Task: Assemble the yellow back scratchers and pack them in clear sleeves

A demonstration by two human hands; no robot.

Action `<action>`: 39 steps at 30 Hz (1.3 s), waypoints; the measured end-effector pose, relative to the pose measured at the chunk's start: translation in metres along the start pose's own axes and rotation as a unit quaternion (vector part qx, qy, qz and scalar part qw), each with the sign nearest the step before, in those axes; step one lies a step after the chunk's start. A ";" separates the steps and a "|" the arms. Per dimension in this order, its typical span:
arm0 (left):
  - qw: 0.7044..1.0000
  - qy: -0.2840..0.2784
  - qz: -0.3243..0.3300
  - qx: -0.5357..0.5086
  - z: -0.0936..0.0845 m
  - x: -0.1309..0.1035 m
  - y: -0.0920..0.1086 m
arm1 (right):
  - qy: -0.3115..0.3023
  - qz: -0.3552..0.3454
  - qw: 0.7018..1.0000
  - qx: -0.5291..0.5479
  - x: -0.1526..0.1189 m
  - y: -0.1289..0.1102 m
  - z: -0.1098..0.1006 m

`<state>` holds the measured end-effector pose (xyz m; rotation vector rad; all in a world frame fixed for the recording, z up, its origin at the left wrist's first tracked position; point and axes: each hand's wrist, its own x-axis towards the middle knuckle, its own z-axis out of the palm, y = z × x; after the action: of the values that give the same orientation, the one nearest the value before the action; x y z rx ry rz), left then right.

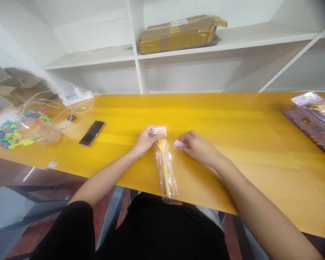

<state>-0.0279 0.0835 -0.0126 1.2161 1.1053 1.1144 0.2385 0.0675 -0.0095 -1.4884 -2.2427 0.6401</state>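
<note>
A clear plastic bag point(171, 169) lies at the table's front edge, its lower end reaching over the edge. Inside it is a hand-shaped stick point(165, 175) with orange fingers and a yellowish handle. My left hand point(147, 140) pinches the bag's top end, thumb just above the orange fingers. To the right, apart from the bag, my right hand point(194, 145) holds a small pink card point(180, 144) between thumb and fingers.
A phone point(92, 133) lies left of my hands. Farther left are a plastic container point(40, 131), colourful small toys point(5, 135), cables and a power strip point(78, 98). A purple package point(311, 119) sits far right. Behind stands a shelf point(233, 38) holding a taped box point(178, 35).
</note>
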 end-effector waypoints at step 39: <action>0.975 -0.171 -0.015 0.144 0.023 -0.047 0.005 | -0.106 -0.134 0.948 0.269 -0.017 -0.034 -0.033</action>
<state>-0.0114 0.0346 -0.0051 1.5468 1.0341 0.6997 0.2364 0.0460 0.0357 -0.8666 -2.1190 1.2435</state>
